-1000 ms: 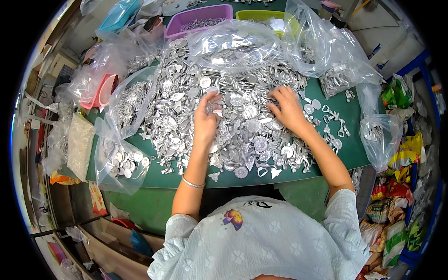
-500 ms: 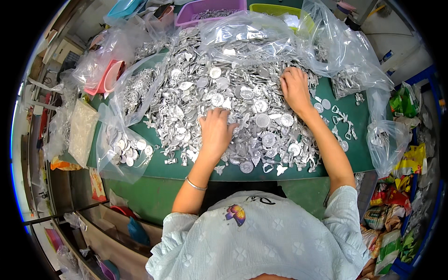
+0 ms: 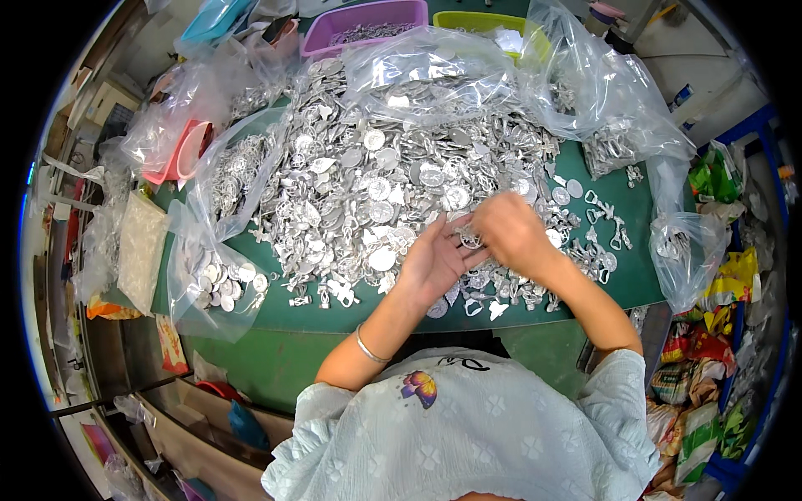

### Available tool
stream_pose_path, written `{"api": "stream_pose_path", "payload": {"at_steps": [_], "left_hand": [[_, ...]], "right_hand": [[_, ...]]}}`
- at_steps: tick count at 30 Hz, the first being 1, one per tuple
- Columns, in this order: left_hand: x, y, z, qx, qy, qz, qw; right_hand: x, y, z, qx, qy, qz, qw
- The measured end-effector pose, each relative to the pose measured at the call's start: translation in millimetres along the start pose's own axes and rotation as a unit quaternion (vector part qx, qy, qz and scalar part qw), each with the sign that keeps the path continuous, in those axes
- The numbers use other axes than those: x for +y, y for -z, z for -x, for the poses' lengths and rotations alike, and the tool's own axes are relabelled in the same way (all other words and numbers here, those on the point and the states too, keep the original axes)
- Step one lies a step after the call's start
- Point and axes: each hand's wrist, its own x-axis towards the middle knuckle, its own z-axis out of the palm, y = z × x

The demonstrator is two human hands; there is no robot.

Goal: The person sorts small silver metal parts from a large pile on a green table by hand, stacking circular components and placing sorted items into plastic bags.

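A broad heap of small silver-grey metal castings (image 3: 334,192), with round medallions and figure-shaped pieces among them, covers the middle of the green table. Over its near part my left hand (image 3: 436,260) is turned palm up, its fingers stretched out and slightly apart. A silver piece (image 3: 469,239) shows by its fingertips; whether it rests on them or lies in the heap behind is unclear. Right beside those fingertips is my right hand (image 3: 514,234), back upward and smeared by motion. Its fingers are hidden, and so is anything in them.
Clear plastic bags with castings stand left (image 3: 238,175) and right (image 3: 614,146); another bag (image 3: 221,280) holds round discs. Behind the heap are a purple bin (image 3: 368,18) and a yellow-green bin (image 3: 476,18). Loose bottle-opener-like pieces (image 3: 606,217) lie right of the heap.
My right hand has come from the heap's far right side toward me and leftward, meeting my left hand. The left hand has shifted right and nearer, turning from palm down to palm up.
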Motion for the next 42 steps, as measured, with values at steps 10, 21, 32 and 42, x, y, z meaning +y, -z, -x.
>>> {"api": "stream_pose_path", "payload": {"at_steps": [10,21,32,42], "left_hand": [[-19,37,-3,-0.041,0.066,0.048,0.996],[-30,36,4,0.003,0.003,0.120,0.993],[-30,23,20,0.065,0.012,0.195,0.978],[-30,46,16,0.006,0.019,0.179,0.984]], "right_hand": [[56,-41,-23,-0.039,-0.149,0.037,0.987],[51,-65,-18,-0.032,-0.217,0.131,0.967],[45,-57,-13,-0.037,-0.221,0.033,0.974],[61,-10,11,0.005,-0.410,-0.149,0.900]]}}
